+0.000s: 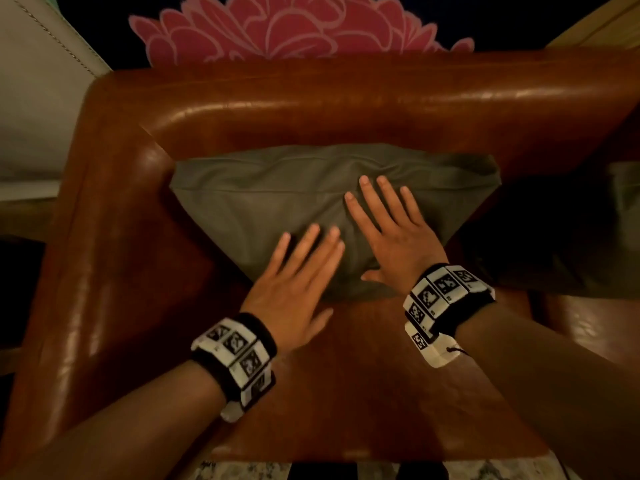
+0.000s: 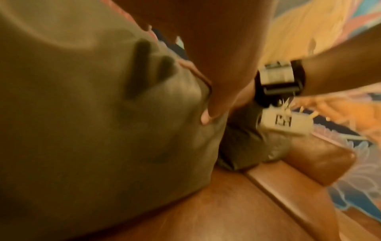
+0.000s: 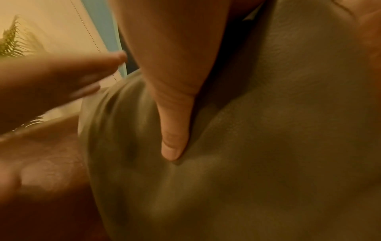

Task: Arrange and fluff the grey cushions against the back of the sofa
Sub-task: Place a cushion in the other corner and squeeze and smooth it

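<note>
A grey cushion [image 1: 263,202] leans against the back [image 1: 346,109] of a brown leather sofa, in its left corner. My right hand [image 1: 384,230] lies flat on the cushion's front with straight, spread fingers, dimpling the fabric. My left hand [image 1: 298,278], blurred, has straight fingers at the cushion's lower left edge, over the seat [image 1: 346,375]. In the left wrist view the cushion [image 2: 82,114] fills the left side, and a second grey cushion [image 2: 247,146] lies further along the seat. In the right wrist view my thumb [image 3: 173,130] presses into the cushion [image 3: 268,146].
The sofa's left armrest [image 1: 97,237] rises beside the cushion. The second grey cushion [image 1: 588,237] sits in shadow at the right. A dark rug with pink flowers [image 1: 287,26] lies behind the sofa. A white upholstered piece [image 1: 38,81] stands at the far left.
</note>
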A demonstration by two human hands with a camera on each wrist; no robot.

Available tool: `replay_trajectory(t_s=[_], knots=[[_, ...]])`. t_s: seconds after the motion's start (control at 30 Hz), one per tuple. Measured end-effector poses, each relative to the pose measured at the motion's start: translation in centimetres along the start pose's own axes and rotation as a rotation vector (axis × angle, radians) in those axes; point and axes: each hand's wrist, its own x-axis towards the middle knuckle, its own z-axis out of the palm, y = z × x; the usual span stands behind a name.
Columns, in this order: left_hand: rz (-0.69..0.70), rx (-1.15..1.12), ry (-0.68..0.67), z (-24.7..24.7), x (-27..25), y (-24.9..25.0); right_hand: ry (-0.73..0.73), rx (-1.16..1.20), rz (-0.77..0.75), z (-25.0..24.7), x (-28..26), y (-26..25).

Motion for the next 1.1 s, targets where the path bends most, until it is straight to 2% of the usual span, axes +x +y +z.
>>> replay_trajectory(t_s=[0.1,0.17,0.23,0.27,0.33,0.37,0.4,0.47,0.5,0.53,0.6,0.7,0.8,0.9,0.97,1.03,1.1], knots=[[0.025,0.071,-0.180,1.3,-0.4,-0.7,0.024,0.031,-0.020,-0.5,-0.9,-0.4],[0.029,0.002,-0.218,1.1,0.4,-1.5,0.058,0.104,-0.026,-0.8,-2.1,-0.6],[0.029,-0.244,-0.107,0.2,-0.4,-1.6,0.099,0.227,-0.066,-0.8,-4.4,-0.6],[-0.026,-0.413,-0.012,-0.2,-1.6,-1.4,0.130,0.292,-0.089,-0.5,-5.9,-0.5],[-0.262,-0.710,0.231,-0.8,-4.7,-1.4,0.244,0.427,-0.079,0.0,-9.0,-0.2],[-0.444,-0.796,0.316,-0.8,-6.1,-1.6,0.313,0.481,-0.039,0.1,-10.3,-0.1],[-0.657,-0.849,0.346,-0.8,-7.1,-1.7,0.367,0.512,0.023,0.1,-11.3,0.0],[-1.061,-0.963,0.229,-0.3,-7.4,-2.0,0.430,0.519,0.208,0.0,-12.0,0.0],[-1.181,-1.097,0.167,0.2,-7.2,-2.2,0.421,0.540,0.321,-0.1,-12.0,-0.2],[-1.223,-1.250,0.159,0.8,-6.7,-2.5,0.389,0.586,0.440,-0.2,-11.7,-0.4],[-1.185,-1.417,0.208,2.0,-5.4,-3.1,0.231,0.730,0.644,-0.3,-11.2,-0.8],[-1.136,-1.407,0.315,3.0,-3.7,-3.9,0.058,0.943,0.808,0.7,-10.9,-0.7],[-1.167,-1.496,0.356,3.0,-2.1,-4.6,0.092,1.117,0.866,2.2,-10.2,-0.1],[-1.168,-1.584,0.383,3.7,-1.7,-4.7,0.253,1.387,0.771,4.0,-8.5,-0.3],[-1.186,-1.603,0.399,4.2,-1.1,-4.6,0.302,1.354,0.715,4.8,-6.1,-0.7],[-1.191,-1.646,0.471,4.2,0.1,-4.8,0.321,1.336,0.670,4.8,-3.4,-0.9],[-1.159,-1.702,0.505,3.4,1.5,-5.2,0.327,1.339,0.685,4.8,-2.0,-0.4]])
